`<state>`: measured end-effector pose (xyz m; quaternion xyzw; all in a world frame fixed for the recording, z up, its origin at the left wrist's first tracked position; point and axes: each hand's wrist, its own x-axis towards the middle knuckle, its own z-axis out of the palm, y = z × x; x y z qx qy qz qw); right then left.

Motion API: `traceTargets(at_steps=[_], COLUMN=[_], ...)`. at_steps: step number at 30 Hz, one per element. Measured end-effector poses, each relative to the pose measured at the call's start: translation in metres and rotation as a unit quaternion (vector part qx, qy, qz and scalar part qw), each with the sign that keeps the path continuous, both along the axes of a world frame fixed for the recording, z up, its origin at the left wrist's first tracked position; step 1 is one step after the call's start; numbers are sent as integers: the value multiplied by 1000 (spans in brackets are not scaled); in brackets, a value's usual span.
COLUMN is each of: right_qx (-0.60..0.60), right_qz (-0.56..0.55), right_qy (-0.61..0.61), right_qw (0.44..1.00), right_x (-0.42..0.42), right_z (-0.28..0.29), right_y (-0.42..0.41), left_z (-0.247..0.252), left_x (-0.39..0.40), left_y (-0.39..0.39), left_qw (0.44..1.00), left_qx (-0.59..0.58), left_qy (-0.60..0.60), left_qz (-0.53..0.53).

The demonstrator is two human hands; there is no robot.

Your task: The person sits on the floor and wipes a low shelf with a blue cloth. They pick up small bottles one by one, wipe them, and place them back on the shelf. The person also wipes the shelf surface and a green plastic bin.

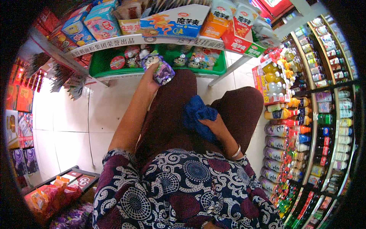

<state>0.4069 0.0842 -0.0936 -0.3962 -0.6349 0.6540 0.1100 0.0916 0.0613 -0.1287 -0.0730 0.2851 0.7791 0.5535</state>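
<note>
My left hand (151, 76) grips a purple spouted pouch (161, 70) with a cartoon face and a pale cap, held above my knee at the front edge of the green plastic tray (120, 72). Inside that tray lie several more cartoon-faced pouches (194, 62) and a round red-rimmed pack (117, 62). Over my lap, my right hand (213, 124) clutches a crumpled blue cloth (197, 113). A light bracelet circles the right wrist.
Snack boxes (171, 24) stand on the white-edged shelf (137, 39) above the tray. Bottled drinks (276, 146) and stocked shelves fill the right side. At lower left, a dark-edged crate (91, 174) stands by orange and red packets (54, 194). Pale floor tiles (71, 114) show at left.
</note>
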Motion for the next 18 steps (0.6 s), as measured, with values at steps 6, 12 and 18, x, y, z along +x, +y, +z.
traceTargets(at_steps=[6, 12, 18], right_qx=[-26, -40, -30], right_qz=[-43, -42, -27], right_qy=[-46, -39, -41], right_qw=[998, 998, 998], right_x=[-2, -5, 4], right_z=[14, 9, -10], right_y=[-4, -3, 2], left_z=[-19, -10, -28], left_x=[-15, -35, -67], left_y=[43, 51, 75], left_qw=[954, 977, 971], left_qx=[-195, -151, -127], left_qy=[224, 137, 202], left_qz=[-34, -57, -24])
